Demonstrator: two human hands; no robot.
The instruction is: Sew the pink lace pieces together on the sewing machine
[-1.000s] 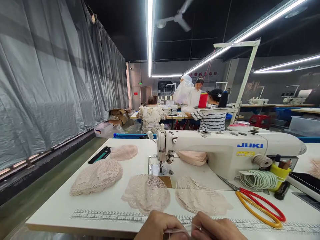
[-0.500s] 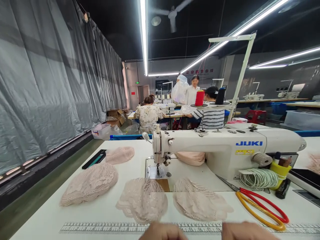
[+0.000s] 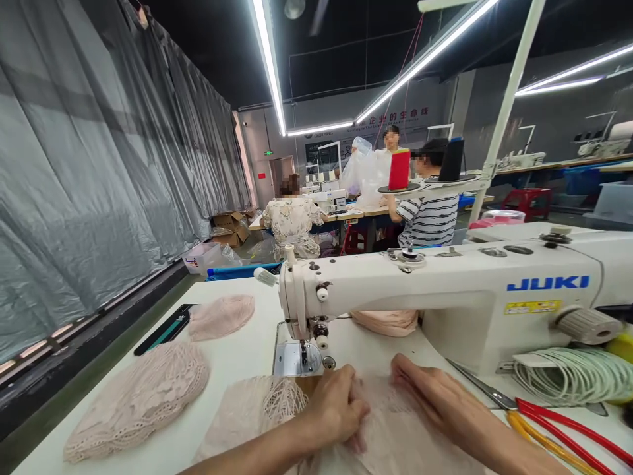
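Lace cloth [image 3: 395,442] lies on the desk [image 3: 232,356] in front of the sewing machine [image 3: 395,277], short of the needle; sewing this piece looks not yet begun. Lace pile [image 3: 143,402] at left (finished or waiting, can't tell). Hands apart: left hand [image 3: 333,409] curled, seemingly pinching the cloth; right hand [image 3: 425,389] bent over its far edge, grip unclear.

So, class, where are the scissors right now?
In the head view, the scissors lie at the lower right, between the right hand and the coiled cord.
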